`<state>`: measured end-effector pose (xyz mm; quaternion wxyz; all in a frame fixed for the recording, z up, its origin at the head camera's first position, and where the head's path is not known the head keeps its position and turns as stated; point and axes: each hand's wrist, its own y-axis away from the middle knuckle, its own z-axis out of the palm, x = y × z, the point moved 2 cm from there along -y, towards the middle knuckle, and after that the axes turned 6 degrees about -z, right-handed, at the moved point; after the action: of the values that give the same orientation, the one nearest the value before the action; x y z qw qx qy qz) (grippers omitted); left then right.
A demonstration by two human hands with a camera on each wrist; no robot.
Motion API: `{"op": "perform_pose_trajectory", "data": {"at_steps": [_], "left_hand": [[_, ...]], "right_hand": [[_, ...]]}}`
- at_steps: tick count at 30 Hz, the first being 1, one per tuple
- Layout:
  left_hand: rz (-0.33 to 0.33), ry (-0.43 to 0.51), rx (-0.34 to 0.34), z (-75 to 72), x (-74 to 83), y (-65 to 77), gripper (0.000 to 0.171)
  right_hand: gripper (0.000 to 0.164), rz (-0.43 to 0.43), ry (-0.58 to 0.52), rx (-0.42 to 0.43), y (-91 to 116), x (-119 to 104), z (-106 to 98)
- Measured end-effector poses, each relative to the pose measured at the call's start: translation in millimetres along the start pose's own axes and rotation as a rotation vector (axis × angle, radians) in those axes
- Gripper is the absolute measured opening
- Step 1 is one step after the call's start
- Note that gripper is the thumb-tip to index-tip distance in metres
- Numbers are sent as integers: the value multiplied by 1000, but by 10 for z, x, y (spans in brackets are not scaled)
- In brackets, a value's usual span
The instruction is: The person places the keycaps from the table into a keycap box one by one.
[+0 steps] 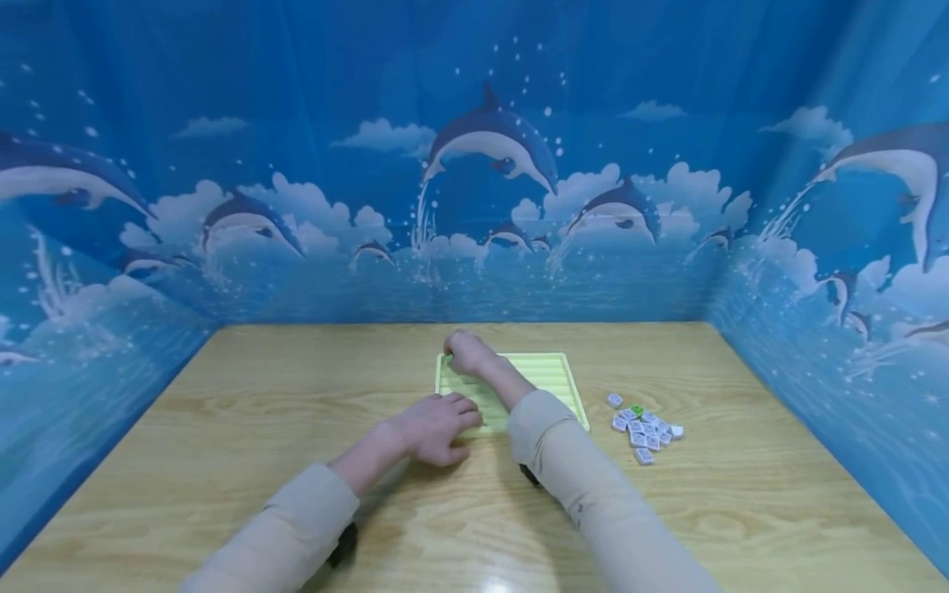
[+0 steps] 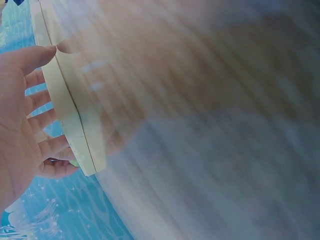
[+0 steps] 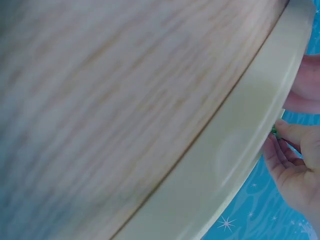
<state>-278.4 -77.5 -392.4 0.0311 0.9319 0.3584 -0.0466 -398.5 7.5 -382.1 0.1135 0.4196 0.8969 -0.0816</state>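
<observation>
A shallow pale-yellow ridged tray (image 1: 544,375) lies on the table. My right hand (image 1: 469,352) is over its far left corner, the forearm crossing the tray. Between thumb and fingertips it pinches a small green tile (image 3: 274,131), mostly hidden by the fingers. My left hand (image 1: 437,428) rests at the tray's near left corner, fingers spread over the rim. In the left wrist view, the left thumb (image 2: 40,56) lies at the outer side of the tray's near wall, with the fingers beyond it.
To the right of the tray lies a loose pile of small white tiles (image 1: 648,428) with printed faces. One green tile (image 1: 637,409) sits among them. Blue dolphin-print curtains (image 1: 460,280) stand around the wood-grain table (image 1: 311,362) at the back and sides.
</observation>
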Motion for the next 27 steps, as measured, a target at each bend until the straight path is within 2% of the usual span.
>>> {"op": "perform_pose_trajectory", "data": {"at_steps": [18,27], "left_hand": [[-15,-12,-15,-4,10,8,49],[-3,-16,-4,7,10,14,48]], "right_hand": [[11,4,138,8,-41,-22,56],[20,17,122,-6,-17,-59,42]]}}
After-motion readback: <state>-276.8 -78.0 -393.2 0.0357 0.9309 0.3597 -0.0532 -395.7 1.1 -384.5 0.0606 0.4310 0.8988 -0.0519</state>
